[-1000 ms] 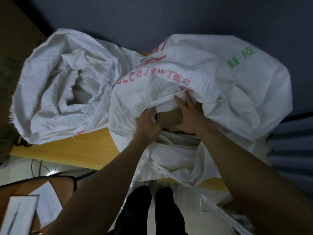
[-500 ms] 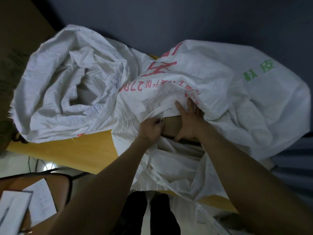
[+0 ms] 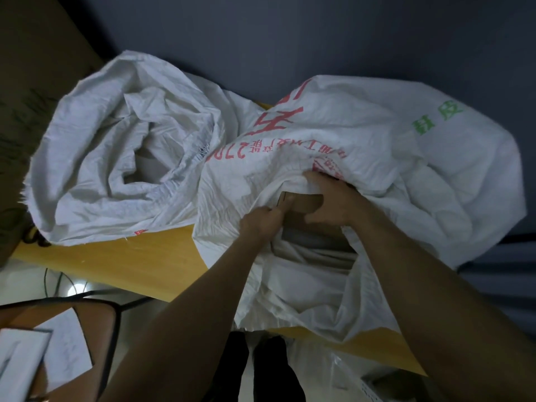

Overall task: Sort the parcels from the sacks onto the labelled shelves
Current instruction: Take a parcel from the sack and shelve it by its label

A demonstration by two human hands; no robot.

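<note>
Item: brown cardboard parcel (image 3: pixel 303 201), lodged in the mouth of the printed sack (image 3: pixel 362 132), only its top face and left corner being exposed, the rest hidden by white cloth. The parcel is clasped from both sides. The left hand (image 3: pixel 261 224) is curled tight at the left corner, where some sack cloth may be caught in the same grasp; this cannot be told for certain. The right hand (image 3: pixel 333 204) is wrapped over the right end, with its fingers pushed up under the sack's rim. For a clean withdrawal, the rim is best lifted clear by those upper fingers while the parcel is drawn level toward the body, so that no fold is dragged along and the label side can be read. The sack lies on the yellow table (image 3: pixel 130 256), touching a second, slumped sack (image 3: pixel 116 140). No shelves are in view.
</note>
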